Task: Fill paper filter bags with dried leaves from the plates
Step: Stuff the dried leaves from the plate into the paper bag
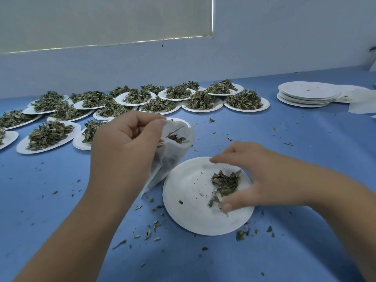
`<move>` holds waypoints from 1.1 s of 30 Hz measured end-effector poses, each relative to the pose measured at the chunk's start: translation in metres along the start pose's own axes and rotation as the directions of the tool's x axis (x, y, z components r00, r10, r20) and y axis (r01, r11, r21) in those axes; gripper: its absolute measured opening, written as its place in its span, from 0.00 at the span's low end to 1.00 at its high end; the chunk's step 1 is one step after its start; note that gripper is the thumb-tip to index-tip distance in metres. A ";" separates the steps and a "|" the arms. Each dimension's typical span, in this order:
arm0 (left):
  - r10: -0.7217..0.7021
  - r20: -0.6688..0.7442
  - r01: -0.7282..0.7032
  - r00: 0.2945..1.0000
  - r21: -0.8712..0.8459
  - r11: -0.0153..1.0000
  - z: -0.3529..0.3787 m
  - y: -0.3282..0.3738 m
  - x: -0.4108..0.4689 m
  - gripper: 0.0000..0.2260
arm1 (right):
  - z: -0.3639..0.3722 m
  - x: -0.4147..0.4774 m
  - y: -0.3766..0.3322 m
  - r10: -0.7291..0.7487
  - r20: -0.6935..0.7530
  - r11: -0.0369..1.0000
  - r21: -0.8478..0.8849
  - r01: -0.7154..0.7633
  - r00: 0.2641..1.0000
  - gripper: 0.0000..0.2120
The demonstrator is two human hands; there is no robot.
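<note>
A table (305,151) under a blue cover fills the view and carries everything. Along its far edge, from the left side to past the middle, lies a crowd of white paper plates (200,110), many overlapping, each heaped with dried green leaves. Toward the far right corner sits a stack of empty plates (309,91), and white paper sheets (362,102) lie just beside it at the right edge. Nearer the front edge, a little right of the middle, one more paper plate (189,202) lies flat and is mostly bare. The left hand (122,147) is raised just left of this plate, with its fingers curled; thumb and fingertips pinch the rim of a white paper filter bag (168,159) and hold its mouth open. The bag hangs tilted, mouth up and to the right, its lower corner down by the near plate's left rim; whether the two touch cannot be told. The right hand (270,180) reaches in over the plate's right half, its fingers spread wide and arched. The forefinger tip is at the plate's far rim and the thumb tip is down on the plate, touching the near edge of a small leaf pile (224,183) that lies between thumb and fingers, not yet clasped. A few leaves and a stem (177,138) show inside the bag's mouth. Loose leaf crumbs (150,233) are scattered on the cover around the near plate, thickest along its left and front sides.
</note>
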State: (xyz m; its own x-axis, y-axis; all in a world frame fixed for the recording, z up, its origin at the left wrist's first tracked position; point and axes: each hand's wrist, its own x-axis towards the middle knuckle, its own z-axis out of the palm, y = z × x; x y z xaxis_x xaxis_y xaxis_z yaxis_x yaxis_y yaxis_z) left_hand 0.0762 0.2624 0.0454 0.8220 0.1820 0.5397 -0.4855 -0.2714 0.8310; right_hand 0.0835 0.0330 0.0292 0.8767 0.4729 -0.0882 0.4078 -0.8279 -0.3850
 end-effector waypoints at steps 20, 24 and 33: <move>0.040 0.010 -0.041 0.999 0.126 0.991 0.001 0.002 -0.003 0.08 | 0.016 0.003 -0.005 -0.063 -0.003 0.997 -0.052 0.062 0.998 0.24; 0.052 0.007 -0.053 0.999 0.152 0.987 0.002 0.001 -0.002 0.08 | 0.022 0.002 -0.011 -0.072 -0.029 0.994 -0.085 0.070 0.997 0.25; 0.047 0.013 -0.048 0.999 0.160 0.986 0.003 0.002 -0.005 0.09 | 0.030 0.000 -0.025 -0.117 -0.120 0.983 -0.156 0.097 0.986 0.12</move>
State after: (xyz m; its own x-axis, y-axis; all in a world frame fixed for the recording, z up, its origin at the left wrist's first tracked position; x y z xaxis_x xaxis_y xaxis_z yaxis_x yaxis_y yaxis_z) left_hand 0.0725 0.2578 0.0441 0.8023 0.1567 0.5760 -0.4705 -0.4279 0.7717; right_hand 0.0660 0.0630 0.0118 0.8473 0.5267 0.0683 0.5262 -0.8148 -0.2434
